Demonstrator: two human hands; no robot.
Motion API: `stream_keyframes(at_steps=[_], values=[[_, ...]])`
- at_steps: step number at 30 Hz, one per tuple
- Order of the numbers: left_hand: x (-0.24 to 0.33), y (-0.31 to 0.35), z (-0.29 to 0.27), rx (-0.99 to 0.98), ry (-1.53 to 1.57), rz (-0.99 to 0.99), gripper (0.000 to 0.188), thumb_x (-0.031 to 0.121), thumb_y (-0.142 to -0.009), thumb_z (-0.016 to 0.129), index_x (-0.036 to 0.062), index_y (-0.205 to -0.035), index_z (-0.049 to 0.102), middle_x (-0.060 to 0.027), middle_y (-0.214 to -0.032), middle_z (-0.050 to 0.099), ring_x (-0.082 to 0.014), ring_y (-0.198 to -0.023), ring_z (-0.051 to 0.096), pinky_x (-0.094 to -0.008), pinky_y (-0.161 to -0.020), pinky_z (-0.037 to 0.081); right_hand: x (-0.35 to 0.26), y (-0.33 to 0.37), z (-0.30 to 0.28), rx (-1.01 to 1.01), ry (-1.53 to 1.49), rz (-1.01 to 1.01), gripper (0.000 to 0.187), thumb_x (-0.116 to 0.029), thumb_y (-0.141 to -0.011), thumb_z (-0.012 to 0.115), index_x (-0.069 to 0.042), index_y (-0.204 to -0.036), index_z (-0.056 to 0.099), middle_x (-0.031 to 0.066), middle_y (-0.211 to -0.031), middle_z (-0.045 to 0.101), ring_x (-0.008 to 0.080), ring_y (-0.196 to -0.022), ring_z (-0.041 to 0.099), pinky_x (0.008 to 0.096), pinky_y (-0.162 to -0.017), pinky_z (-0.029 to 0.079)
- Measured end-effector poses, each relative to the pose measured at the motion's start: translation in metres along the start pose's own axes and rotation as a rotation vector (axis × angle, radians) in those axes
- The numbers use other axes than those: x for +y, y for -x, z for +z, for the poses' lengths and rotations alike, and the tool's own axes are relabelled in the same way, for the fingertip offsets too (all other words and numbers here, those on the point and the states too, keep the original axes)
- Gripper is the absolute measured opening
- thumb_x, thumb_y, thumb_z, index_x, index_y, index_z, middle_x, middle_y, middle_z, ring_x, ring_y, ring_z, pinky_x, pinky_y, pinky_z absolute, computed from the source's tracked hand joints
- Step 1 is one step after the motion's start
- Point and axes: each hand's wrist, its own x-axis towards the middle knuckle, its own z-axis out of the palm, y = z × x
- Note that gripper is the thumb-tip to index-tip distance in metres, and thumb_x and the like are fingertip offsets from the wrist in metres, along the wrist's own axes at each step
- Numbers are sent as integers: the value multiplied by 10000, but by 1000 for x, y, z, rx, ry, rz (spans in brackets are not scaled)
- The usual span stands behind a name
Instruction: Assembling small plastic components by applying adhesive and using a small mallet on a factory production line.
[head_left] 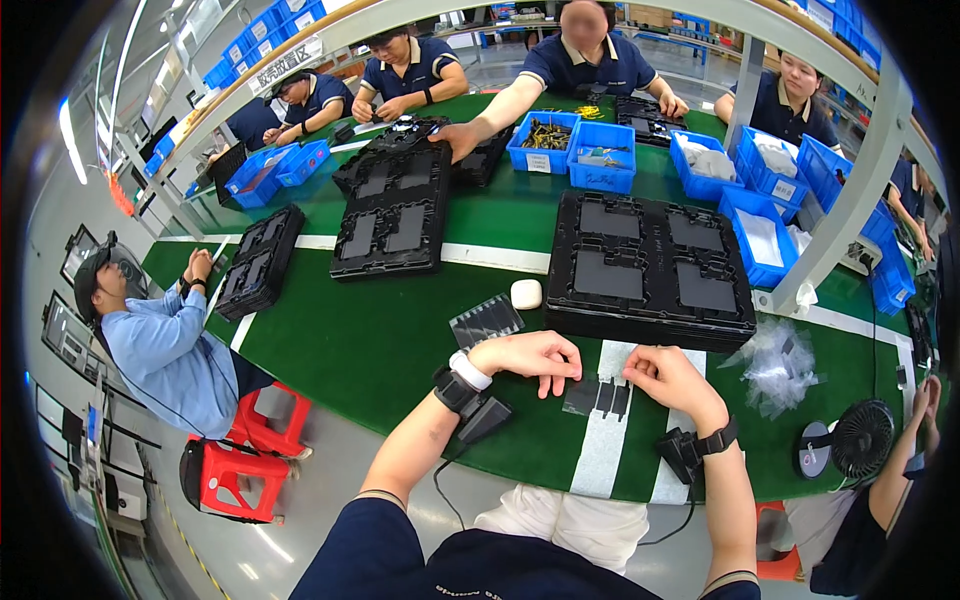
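Observation:
My left hand [535, 361] hovers over the green table with thumb and index finger pinched together. What it holds, if anything, is too small to make out. My right hand [672, 382] is also closed in a pinch, close to the upper right of a small dark sheet with strips [596, 398]. Whether its fingertips hold part of that sheet cannot be seen. The sheet lies between my hands, across a white band on the table. Behind my hands sits a stack of black trays [650, 262] with grey rectangular pieces in its pockets.
A striped dark film sheet [487, 320] and a rounded white case [526, 294] lie left of the trays. Crumpled clear film [782, 370] and a small black fan [862, 440] are at right. Beyond are blue bins [602, 172], another tray stack [392, 225], a shelf post and co-workers.

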Motion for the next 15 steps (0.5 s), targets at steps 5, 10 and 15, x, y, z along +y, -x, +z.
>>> stream_keyframes(at_steps=[5,10,15], values=[[19,46,-12,145,42,126,216,206,-915,512,6,-965,577,-59,-687,612,-94,-529,575,-206,-485,450,2,1,1,15,-31,-10,120,-106,-786,617,8,-762,590,42,-524,500,97,-463,443,250,-456,360],[2,119,-50,847,-133,133,184,189,-861,582,22,-935,594,-40,-714,623,-81,-578,574,-214,-503,442,1,1,1,14,-7,-26,125,-107,-785,614,13,-763,585,55,-511,485,106,-453,430,267,-452,354],[-47,153,-80,1348,-795,34,303,245,-827,619,-9,-986,573,-140,-845,630,-234,-741,626,-316,-698,502,-1,1,1,11,2,-21,122,-107,-783,616,11,-763,590,51,-526,503,105,-466,444,258,-462,360]])
